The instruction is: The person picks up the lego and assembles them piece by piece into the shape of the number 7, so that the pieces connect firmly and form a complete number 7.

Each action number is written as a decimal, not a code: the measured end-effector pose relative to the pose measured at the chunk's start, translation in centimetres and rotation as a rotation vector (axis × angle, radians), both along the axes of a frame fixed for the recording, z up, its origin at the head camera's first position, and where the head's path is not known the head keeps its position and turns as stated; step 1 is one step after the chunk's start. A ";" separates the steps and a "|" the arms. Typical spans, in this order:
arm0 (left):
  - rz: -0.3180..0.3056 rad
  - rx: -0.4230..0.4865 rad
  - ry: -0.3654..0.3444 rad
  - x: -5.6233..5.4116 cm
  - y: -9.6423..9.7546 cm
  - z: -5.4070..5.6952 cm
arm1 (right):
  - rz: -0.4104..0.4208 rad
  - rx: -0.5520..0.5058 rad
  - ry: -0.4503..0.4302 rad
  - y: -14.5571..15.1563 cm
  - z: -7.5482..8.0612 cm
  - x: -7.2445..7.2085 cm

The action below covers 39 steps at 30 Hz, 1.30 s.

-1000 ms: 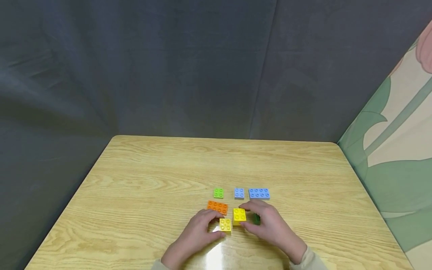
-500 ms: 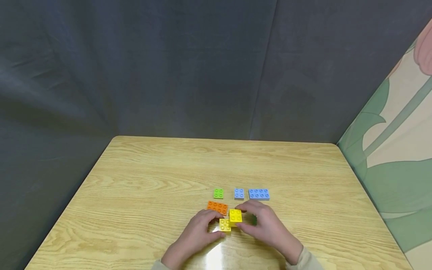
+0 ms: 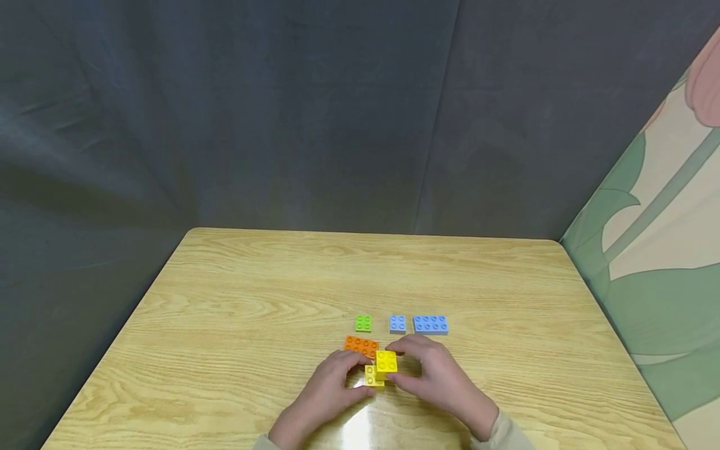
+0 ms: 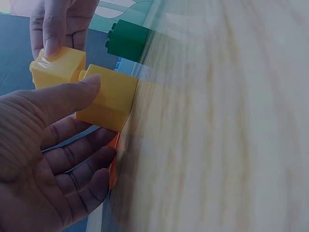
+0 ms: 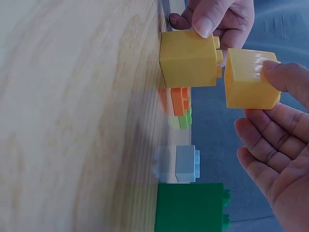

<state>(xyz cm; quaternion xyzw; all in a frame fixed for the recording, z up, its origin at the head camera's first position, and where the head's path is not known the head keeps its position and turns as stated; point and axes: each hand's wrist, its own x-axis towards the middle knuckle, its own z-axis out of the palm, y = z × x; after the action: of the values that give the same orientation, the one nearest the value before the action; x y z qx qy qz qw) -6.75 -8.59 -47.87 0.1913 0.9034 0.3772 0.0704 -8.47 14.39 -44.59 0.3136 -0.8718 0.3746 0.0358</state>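
Right grip [image 3: 432, 371] pinches the upper block [image 3: 386, 361]; below, my left grip [image 3: 334, 380] holds the lower block [image 5: 188, 61]; misalignment could jam them.

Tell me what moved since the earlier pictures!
The right hand slid leftward, bringing the raised yellow block from beside the lower yellow block to partly over it. Nothing was newly grabbed or let go. The left hand stayed on the lower yellow block; the orange block, lime block, small blue block and long blue block stayed put.
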 end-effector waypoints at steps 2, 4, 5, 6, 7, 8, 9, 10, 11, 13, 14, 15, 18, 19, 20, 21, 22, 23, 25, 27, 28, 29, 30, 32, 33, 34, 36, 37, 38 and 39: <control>-0.001 0.001 0.000 0.0 0.0 0.0 | 0.002 0.003 -0.004 0.0 0.0 0.0; -0.002 0.004 0.000 0.0 0.0 0.0 | 0.003 0.009 -0.008 -0.1 -0.1 0.0; -0.001 0.005 -0.002 0.0 0.0 0.0 | 0.005 0.010 -0.012 -0.1 -0.1 0.0; -0.001 0.005 -0.002 0.0 0.0 0.0 | 0.006 0.011 -0.015 -0.1 -0.1 0.0; 0.000 0.005 -0.003 0.0 0.0 0.0 | 0.007 0.012 -0.017 -0.1 -0.1 0.0; 0.000 0.005 -0.003 0.0 0.0 0.0 | 0.009 0.012 -0.018 -0.1 -0.1 0.0; 0.001 0.005 -0.004 0.0 0.0 0.0 | 0.012 0.012 -0.018 -0.2 -0.1 0.0; 0.002 0.003 -0.005 0.0 0.0 -0.1 | 0.016 0.008 -0.017 -0.2 -0.1 0.0; 0.002 0.003 -0.006 0.0 0.0 -0.1 | 0.018 0.007 -0.015 -0.2 -0.2 0.0; 0.003 0.004 -0.006 0.0 0.0 -0.1 | 0.024 0.001 -0.012 -0.3 -0.2 0.0; 0.003 0.004 -0.006 0.0 0.0 -0.1 | 0.027 0.000 -0.009 -0.3 -0.2 0.0; 0.004 0.005 -0.004 0.0 0.0 -0.1 | 0.028 -0.002 -0.007 -0.3 -0.2 0.0; 0.005 0.005 0.002 0.0 0.0 -0.1 | 0.031 -0.004 -0.004 -0.4 -0.3 0.0; 0.005 0.004 0.005 0.0 0.0 -0.1 | 0.031 -0.003 -0.004 -0.4 -0.3 0.0; 0.004 0.004 0.007 0.0 0.0 -0.1 | 0.032 -0.004 -0.005 -0.5 -0.3 0.0; 0.004 0.003 0.009 0.0 0.0 -0.1 | 0.031 -0.002 -0.007 -0.5 -0.3 0.0; 0.004 0.002 0.011 0.0 0.1 0.0 | 0.031 -0.002 -0.011 -0.5 -0.3 0.0; 0.003 0.001 0.011 0.0 0.1 0.0 | 0.031 -0.003 -0.016 -0.5 -0.3 -0.1; 0.003 -0.001 0.011 0.0 0.1 0.0 | 0.030 -0.002 -0.025 -0.6 -0.3 -0.1; 0.003 -0.006 0.010 0.0 0.1 0.0 | 0.028 0.003 -0.031 -0.6 -0.3 -0.1; 0.004 -0.008 0.010 0.0 0.1 0.0 | 0.027 0.004 -0.034 -0.6 -0.3 -0.1; 0.004 -0.009 0.007 0.0 0.1 0.0 | 0.027 0.006 -0.035 -0.7 -0.3 -0.1; 0.005 -0.012 0.005 0.0 0.1 0.1 | 0.027 0.008 -0.036 -0.7 -0.4 0.0; 0.005 -0.014 0.002 0.0 0.1 0.1 | 0.026 0.010 -0.042 -0.7 -0.4 0.0; 0.005 -0.015 0.000 0.0 0.1 0.1 | 0.025 0.011 -0.046 -0.7 -0.4 0.0; 0.006 -0.015 -0.001 0.0 0.1 0.1 | 0.026 0.009 -0.049 -0.7 -0.3 0.0; 0.007 -0.015 -0.001 0.0 0.1 0.1 | 0.029 0.006 -0.053 -0.8 -0.3 0.0; 0.008 -0.015 0.000 0.0 0.1 0.1 | 0.030 0.006 -0.053 -0.8 -0.3 0.0; 0.009 -0.014 0.000 0.0 0.1 0.1 | 0.031 0.005 -0.051 -0.8 -0.4 0.0; 0.010 -0.013 0.002 0.0 0.1 0.1 | 0.033 0.003 -0.049 -0.8 -0.4 0.0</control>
<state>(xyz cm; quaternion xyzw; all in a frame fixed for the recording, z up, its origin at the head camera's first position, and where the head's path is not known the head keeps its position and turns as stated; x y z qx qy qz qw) -6.74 -8.52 -47.78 0.1867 0.9070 0.3713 0.0689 -8.47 13.56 -44.97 0.3187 -0.8677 0.3813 0.0076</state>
